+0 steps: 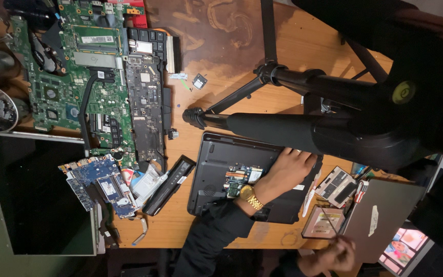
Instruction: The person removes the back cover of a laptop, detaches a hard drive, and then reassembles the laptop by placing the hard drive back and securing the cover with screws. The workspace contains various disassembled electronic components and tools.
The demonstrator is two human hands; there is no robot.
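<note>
A black laptop base [216, 154] lies bottom-up on the wooden table, with an open bay showing a small circuit board [238, 177]. My left hand [285, 172], with a gold watch on its wrist, rests flat on the base beside that bay; its fingertips are partly hidden under a padded tripod leg. My right hand [334, 255] is low at the right, blurred, and closed on a thin screwdriver-like tool [328, 220]. The tool's tip points over a flat silver optical drive [318, 225].
A black tripod [283, 123] stretches across the middle. Green motherboards [78, 77], blue boards [101, 182] and a black battery [170, 184] lie to the left, with a bare screen panel [32, 195] below them. A hard drive [338, 185] and a grey laptop lid [385, 210] lie to the right.
</note>
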